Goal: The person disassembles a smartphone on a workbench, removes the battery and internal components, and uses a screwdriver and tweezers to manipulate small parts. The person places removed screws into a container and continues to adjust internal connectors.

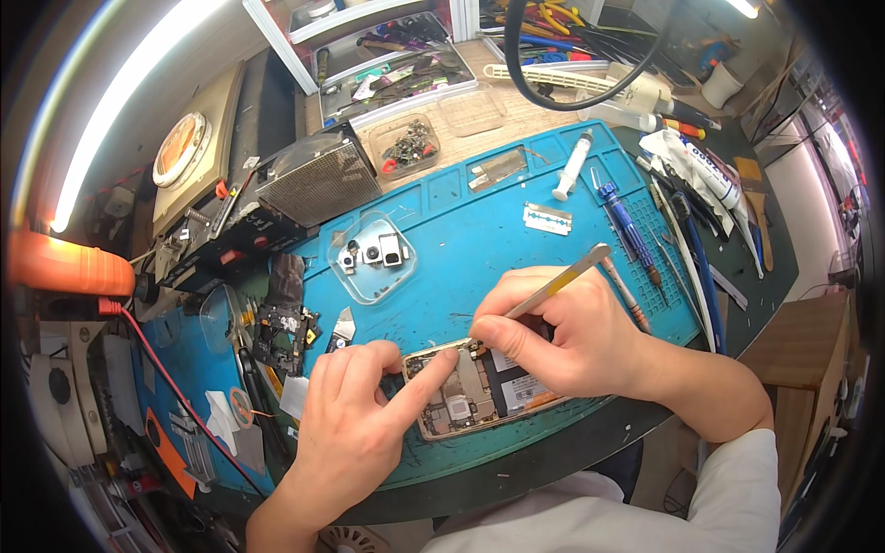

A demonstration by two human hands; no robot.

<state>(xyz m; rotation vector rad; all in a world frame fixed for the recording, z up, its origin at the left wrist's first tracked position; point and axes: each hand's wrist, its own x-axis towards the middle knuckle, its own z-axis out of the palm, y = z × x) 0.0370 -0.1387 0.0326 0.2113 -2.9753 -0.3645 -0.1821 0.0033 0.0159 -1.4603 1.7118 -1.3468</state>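
An opened smartphone (pixel 473 385) lies on the blue work mat, its circuit boards bare on the left and a dark battery on the right. My left hand (pixel 355 429) holds it at its left end, one digit stretched over the board and the other fingers curled by the upper left corner. In my right hand (pixel 576 332) a pair of slim metal tweezers (pixel 560 280) is pinched at a slant. Their tips are hidden behind my fingers, close to the phone's upper edge.
Beyond the phone stand a clear plastic box (pixel 373 288) with camera modules, a razor blade (pixel 548 219) and a syringe (pixel 573 166). A blue screwdriver (pixel 628 227) lies right. Left are a loose dark phone part (pixel 279 323), an orange-handled tool (pixel 74 265) and a red cable (pixel 171 378).
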